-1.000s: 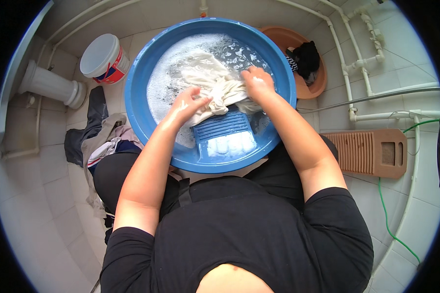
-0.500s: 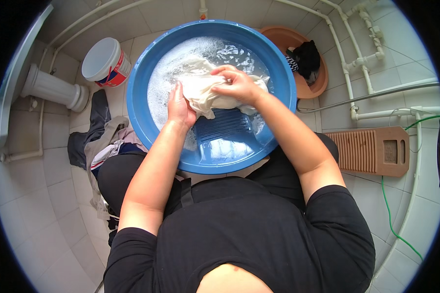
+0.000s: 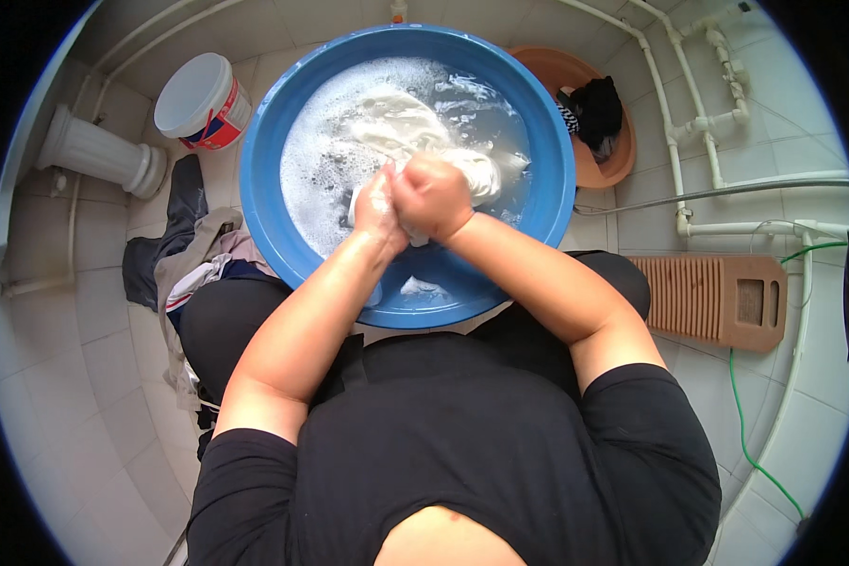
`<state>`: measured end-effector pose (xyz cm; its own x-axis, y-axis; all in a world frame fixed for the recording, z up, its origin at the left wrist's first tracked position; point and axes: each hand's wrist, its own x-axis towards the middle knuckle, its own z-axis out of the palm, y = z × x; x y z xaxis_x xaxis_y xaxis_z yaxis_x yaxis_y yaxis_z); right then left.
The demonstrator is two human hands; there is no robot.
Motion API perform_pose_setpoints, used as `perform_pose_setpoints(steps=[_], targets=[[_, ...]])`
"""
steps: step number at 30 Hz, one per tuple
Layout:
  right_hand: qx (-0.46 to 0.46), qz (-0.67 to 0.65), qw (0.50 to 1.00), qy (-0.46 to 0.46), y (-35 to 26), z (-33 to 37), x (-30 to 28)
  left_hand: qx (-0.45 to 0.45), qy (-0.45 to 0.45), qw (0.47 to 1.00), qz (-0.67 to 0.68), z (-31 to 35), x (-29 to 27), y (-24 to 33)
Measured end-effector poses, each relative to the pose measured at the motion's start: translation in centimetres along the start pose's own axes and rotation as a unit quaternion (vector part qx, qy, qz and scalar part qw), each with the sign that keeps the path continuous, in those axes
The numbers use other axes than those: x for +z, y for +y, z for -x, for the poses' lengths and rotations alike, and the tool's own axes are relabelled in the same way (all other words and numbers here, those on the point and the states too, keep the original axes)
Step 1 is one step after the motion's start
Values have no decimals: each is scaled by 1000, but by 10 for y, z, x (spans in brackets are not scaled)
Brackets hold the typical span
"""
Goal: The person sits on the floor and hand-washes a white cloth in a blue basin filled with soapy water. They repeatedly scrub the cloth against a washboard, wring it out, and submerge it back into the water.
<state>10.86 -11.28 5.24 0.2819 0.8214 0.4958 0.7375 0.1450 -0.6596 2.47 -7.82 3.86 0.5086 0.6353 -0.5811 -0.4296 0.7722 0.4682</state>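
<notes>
Wet white fabric cloth [image 3: 401, 123] lies bunched in foamy water inside the big round blue plastic tub [image 3: 262, 203], approx. mid-tub, spreading to the far side & right of the hands. R hand [image 3: 434, 196]: fist curled, grip closed on the cloth. L hand [image 3: 379, 203] is pressed against it on the left, fingers mostly hidden, so can't tell re: its grip.

Far left: white plastic bucket w/ red-and-blue label [image 3: 198, 99], nr. a white fluted column [image 3: 104, 156]. Left of tub: heap of grey, beige & white clothes [image 3: 187, 236] on floor. Far right: orange-brown plastic basin [image 3: 615, 174] w/ dark clothes [image 3: 594, 111]. Right: brown ridged washboard [image 3: 684, 297].
</notes>
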Motion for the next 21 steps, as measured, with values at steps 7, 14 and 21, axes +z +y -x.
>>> perform_pose_setpoints(steps=[7,14,21], targets=[[-47,-25,998,21,8,2,9,-8,89,995,37,1,9,-3],[-117,-81,990,-3,-29,14,4,-26,-17,999,-9,-27,-47,10],[121,62,988,-79,41,-3,1,139,-15,984,-113,8,17,9]])
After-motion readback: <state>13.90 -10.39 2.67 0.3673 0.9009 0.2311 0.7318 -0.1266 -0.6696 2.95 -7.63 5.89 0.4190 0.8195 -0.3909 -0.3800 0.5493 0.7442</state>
